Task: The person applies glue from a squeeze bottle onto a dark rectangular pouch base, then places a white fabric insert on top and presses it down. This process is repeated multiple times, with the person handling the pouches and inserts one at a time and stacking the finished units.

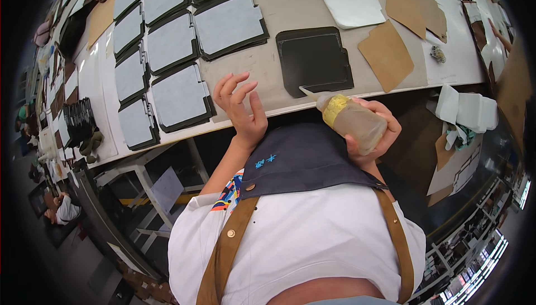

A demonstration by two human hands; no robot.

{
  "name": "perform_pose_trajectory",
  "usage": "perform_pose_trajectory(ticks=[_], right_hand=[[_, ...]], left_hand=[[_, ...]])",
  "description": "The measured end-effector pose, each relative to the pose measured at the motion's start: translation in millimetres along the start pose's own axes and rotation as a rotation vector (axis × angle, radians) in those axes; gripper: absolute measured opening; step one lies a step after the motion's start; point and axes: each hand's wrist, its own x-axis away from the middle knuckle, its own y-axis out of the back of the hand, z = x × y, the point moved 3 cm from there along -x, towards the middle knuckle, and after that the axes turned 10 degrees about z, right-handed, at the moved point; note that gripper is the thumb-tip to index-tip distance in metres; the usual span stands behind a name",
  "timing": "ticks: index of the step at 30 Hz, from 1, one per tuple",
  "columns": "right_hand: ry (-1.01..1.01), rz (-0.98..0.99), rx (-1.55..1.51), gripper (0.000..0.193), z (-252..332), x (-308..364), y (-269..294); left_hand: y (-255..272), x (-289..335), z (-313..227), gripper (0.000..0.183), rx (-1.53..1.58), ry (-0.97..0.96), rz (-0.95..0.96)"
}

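Observation:
Tilted in my right hand (385, 126) is a squeeze glue bottle (357, 122), translucent with yellow tape round its shoulder. Its pale pointed nozzle reaches over the near edge of a black panel (312, 59); I cannot tell whether the tip touches it. That panel lies flat on the table in front of me, with stitch-like lines along its border and a notched right side. Above the table's near edge, my left hand (241, 104) is raised and holds nothing, its fingers apart and slightly curled. Just left of it is a stack of black pieces topped with a light grey sheet (178, 95).
Several similar grey-topped stacks (170, 42) fill the table's left part. Brown card templates (385, 56) and a stack of white sheets (350, 5) lie to the right. A small crumpled clump (438, 54) sits near the right end. White wrapping (466, 112) hangs below the table edge.

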Motion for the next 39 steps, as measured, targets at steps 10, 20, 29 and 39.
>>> perform_pose_trajectory(ticks=[10, 20, 29, 39], right_hand=[[-0.433, -0.412, -0.424, 0.076, -14.5, 1.6, 4.8], [-0.573, -0.674, 0.246, 0.065, -94.6, 11.8, 158.9], [-0.196, 0.032, 0.660, 0.035, -50.4, -105.6, 78.5], [-0.071, 0.386, 0.782, 0.009, -109.3, -156.3, 22.0]], left_hand=[[0.6, 0.8, 2.1, 0.036, 0.011, 0.009, -0.005], [-1.5, 2.4, 2.5, 0.033, -0.024, -0.015, 0.034], [1.1, -10.5, -5.2, 0.029, 0.047, 0.064, 0.070], [-17.8, -105.5, -28.7, 0.029, 0.178, -0.057, 0.308]])
